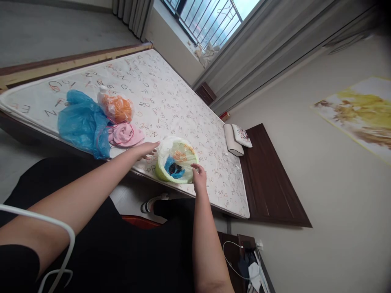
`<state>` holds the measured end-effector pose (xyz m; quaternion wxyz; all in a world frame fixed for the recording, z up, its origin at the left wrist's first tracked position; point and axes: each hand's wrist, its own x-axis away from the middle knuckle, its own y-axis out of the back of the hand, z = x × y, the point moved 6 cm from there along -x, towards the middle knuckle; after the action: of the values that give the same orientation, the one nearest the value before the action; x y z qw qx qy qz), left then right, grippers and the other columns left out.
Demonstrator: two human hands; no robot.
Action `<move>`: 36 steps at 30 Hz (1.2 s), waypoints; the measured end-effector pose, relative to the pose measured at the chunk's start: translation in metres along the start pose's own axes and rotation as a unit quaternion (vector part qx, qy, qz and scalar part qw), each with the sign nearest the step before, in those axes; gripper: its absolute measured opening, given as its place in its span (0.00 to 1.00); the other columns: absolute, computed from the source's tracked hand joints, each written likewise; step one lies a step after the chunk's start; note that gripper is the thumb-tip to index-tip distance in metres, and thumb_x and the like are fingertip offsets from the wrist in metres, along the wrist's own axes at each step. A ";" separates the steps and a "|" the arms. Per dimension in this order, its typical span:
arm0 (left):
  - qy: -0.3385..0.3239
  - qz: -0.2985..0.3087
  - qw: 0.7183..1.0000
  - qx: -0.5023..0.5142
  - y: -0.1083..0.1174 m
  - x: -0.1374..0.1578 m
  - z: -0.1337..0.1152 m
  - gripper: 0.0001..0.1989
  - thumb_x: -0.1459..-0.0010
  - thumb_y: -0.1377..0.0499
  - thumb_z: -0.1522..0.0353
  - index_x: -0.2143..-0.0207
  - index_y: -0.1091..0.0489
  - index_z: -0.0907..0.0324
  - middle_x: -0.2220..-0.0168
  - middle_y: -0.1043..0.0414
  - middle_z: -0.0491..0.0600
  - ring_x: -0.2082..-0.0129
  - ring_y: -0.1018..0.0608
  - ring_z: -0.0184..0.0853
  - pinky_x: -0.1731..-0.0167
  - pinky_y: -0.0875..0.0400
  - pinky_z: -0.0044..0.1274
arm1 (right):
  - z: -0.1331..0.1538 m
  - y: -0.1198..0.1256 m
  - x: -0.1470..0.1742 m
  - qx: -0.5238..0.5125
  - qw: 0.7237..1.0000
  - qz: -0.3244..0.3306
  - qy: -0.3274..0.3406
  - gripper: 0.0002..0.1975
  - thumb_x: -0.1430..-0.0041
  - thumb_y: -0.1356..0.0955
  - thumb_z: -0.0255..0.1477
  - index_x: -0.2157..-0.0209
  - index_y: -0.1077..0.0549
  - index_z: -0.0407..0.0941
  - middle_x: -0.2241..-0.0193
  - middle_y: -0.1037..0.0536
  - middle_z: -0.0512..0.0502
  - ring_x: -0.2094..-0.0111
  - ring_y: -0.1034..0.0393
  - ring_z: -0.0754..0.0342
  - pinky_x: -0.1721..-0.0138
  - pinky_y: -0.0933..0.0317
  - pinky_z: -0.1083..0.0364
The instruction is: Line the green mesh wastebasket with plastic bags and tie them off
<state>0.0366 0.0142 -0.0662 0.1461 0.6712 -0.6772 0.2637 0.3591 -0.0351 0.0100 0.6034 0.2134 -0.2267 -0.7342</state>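
Note:
A light green trash bin (161, 173) with a whitish plastic liner (166, 145) stands at the near edge of the mattress, its mouth facing me. Inside it lie a crumpled blue plastic bag and something black (174, 168). My left hand (147, 150) is stretched out flat beside the bin's left rim, fingers apart, holding nothing. At the right rim, my right hand (199, 176) has its fingers curled over the bin's edge. Left of my left hand are a pink cloth bundle (124, 134), a blue plastic bag (81, 120) and a clear bag with orange contents (117, 106).
The letter-printed mattress (183, 110) spans the middle. Pillows (234, 140) lie by the dark headboard (271, 183). A nightstand (226, 240) with cables is at lower right. A white curved rod (69, 228) crosses the lower left. Beyond the bed is a barred window (210, 20).

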 end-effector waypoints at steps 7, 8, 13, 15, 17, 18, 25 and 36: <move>-0.013 -0.053 0.975 0.216 -0.013 -0.015 0.006 0.16 0.53 0.27 0.62 0.68 0.28 0.59 0.70 0.23 0.49 0.69 0.23 0.34 0.67 0.29 0.25 | 0.004 -0.005 0.016 -0.029 0.998 0.053 0.007 0.16 0.42 0.34 0.36 0.56 0.21 0.45 0.56 0.16 0.43 0.59 0.24 0.49 0.56 0.28 0.51; -0.029 -0.068 0.969 0.234 -0.008 -0.016 -0.001 0.14 0.52 0.28 0.62 0.68 0.28 0.59 0.69 0.23 0.49 0.68 0.23 0.34 0.66 0.29 0.24 | 0.001 -0.002 0.015 -0.031 0.999 0.041 -0.008 0.17 0.42 0.35 0.36 0.55 0.21 0.45 0.55 0.16 0.43 0.62 0.24 0.50 0.60 0.28 0.51; -0.213 -0.086 0.922 0.311 0.006 -0.007 -0.039 0.14 0.51 0.29 0.63 0.67 0.29 0.58 0.63 0.22 0.48 0.55 0.22 0.36 0.53 0.29 0.26 | -0.004 0.006 0.012 0.002 0.998 -0.047 -0.042 0.17 0.41 0.38 0.30 0.54 0.24 0.44 0.53 0.17 0.42 0.62 0.23 0.51 0.58 0.27 0.50; -0.278 -0.045 0.916 0.287 -0.004 0.001 -0.050 0.16 0.53 0.27 0.60 0.69 0.29 0.58 0.60 0.20 0.50 0.49 0.22 0.40 0.44 0.31 0.30 | 0.004 -0.008 0.014 0.068 0.998 -0.009 0.008 0.15 0.41 0.38 0.27 0.56 0.23 0.45 0.53 0.17 0.42 0.53 0.23 0.49 0.45 0.31 0.48; -0.334 0.002 0.921 0.200 -0.019 0.013 -0.058 0.17 0.50 0.28 0.56 0.70 0.27 0.57 0.51 0.20 0.56 0.37 0.28 0.47 0.34 0.40 0.37 | 0.011 -0.030 0.020 0.125 0.989 0.052 0.056 0.15 0.41 0.37 0.26 0.56 0.22 0.46 0.52 0.17 0.42 0.47 0.24 0.48 0.39 0.35 0.47; -0.361 0.021 0.922 0.141 -0.027 0.020 -0.062 0.16 0.48 0.29 0.55 0.71 0.26 0.57 0.43 0.22 0.57 0.31 0.34 0.49 0.30 0.47 0.40 | 0.013 -0.040 0.024 0.143 0.984 0.079 0.075 0.15 0.40 0.36 0.26 0.55 0.21 0.46 0.51 0.18 0.42 0.46 0.25 0.47 0.39 0.35 0.47; -0.417 0.163 0.894 -0.029 -0.080 0.072 -0.063 0.16 0.37 0.38 0.54 0.67 0.23 0.56 0.41 0.23 0.57 0.28 0.37 0.49 0.28 0.51 0.41 | 0.033 -0.071 0.044 0.148 0.964 0.145 0.164 0.18 0.36 0.39 0.26 0.51 0.21 0.49 0.51 0.19 0.42 0.47 0.25 0.47 0.41 0.34 0.48; -0.162 0.085 0.901 0.394 -0.043 0.028 -0.045 0.11 0.39 0.32 0.65 0.58 0.24 0.62 0.67 0.25 0.46 0.84 0.37 0.19 0.78 0.30 0.18 | -0.003 -0.036 0.025 -0.101 0.991 -0.030 -0.082 0.23 0.37 0.38 0.36 0.42 0.32 0.45 0.50 0.18 0.43 0.73 0.28 0.57 0.68 0.30 0.55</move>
<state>0.0707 0.0177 -0.0076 -0.2646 0.6473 -0.5869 0.4080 0.3279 -0.0539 -0.0152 0.5790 0.0971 -0.1931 -0.7861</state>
